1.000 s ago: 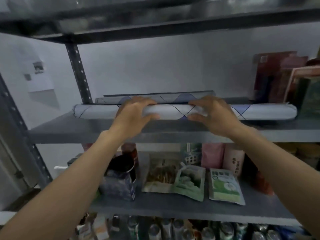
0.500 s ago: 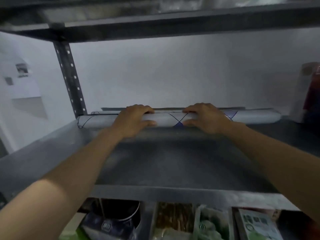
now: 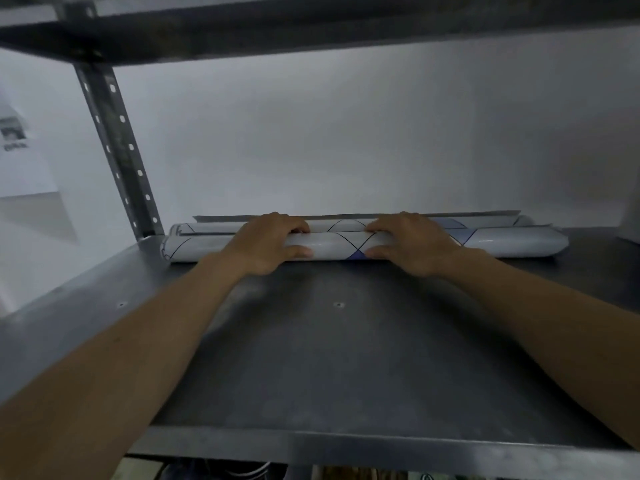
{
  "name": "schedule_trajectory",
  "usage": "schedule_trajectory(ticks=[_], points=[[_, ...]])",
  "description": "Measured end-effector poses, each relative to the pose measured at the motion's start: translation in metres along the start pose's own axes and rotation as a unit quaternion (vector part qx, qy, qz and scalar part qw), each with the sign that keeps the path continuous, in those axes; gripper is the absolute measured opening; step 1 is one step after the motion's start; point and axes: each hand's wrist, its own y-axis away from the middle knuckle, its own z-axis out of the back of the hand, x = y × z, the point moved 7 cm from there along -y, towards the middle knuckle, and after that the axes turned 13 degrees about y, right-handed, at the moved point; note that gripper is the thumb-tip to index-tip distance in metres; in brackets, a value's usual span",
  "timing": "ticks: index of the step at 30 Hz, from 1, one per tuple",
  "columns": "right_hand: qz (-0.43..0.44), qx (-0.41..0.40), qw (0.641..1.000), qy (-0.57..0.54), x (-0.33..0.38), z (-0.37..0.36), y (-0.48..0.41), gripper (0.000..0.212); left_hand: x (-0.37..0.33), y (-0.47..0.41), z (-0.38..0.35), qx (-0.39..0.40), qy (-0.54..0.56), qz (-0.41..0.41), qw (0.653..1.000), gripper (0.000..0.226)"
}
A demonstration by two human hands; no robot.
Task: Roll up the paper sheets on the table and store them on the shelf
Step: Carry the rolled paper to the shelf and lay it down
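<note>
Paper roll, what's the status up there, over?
Gripping the roll: left hand, right hand. It lies on the shelf. A second roll sits close behind.

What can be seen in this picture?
Front rolled paper sheet: one, white with dark lines, lying across the shelf's back.
Rear rolled paper sheet: one, same pattern, just behind it, by the wall.
Grey metal shelf board: one, dark grey, under both rolls.
Upper metal shelf: one, dark grey, overhead.
Perforated metal post: one, grey, back left.
Printed paper notice: one, white, left wall.
Left hand: one, fingers curled over the front roll, left of middle.
Right hand: one, fingers curled over it, right of middle.
</note>
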Motion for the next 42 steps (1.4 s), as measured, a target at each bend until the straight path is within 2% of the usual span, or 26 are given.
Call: schedule_trajectory(ticks=[5,21,30,33,38,42], points=[[-0.003,-0.005,1.0,0.014,0.001,0.004,0.002,0.059,0.001,0.0,0.001,0.011,-0.001,-0.005,1.0,0.052],[0.008,-0.007,0.999,0.031,0.007,0.006,0.003,0.066,-0.017,0.004,0.005,-0.009,-0.021,-0.033,0.999,0.052],[0.034,-0.048,0.998,0.037,0.031,0.028,0.021,0.064,-0.042,0.024,0.02,-0.033,-0.037,-0.023,0.998,0.051],[0.033,-0.054,0.998,0.03,0.043,0.037,0.04,0.065,-0.051,0.045,0.029,-0.062,0.004,-0.013,0.998,0.049],[0.013,-0.081,0.997,-0.017,0.07,0.058,0.088,0.063,-0.068,0.102,0.037,-0.106,0.104,0.023,0.989,0.061],[-0.007,-0.087,0.996,-0.036,0.087,0.063,0.129,0.06,-0.088,0.156,0.039,-0.147,0.119,0.042,0.981,0.054]])
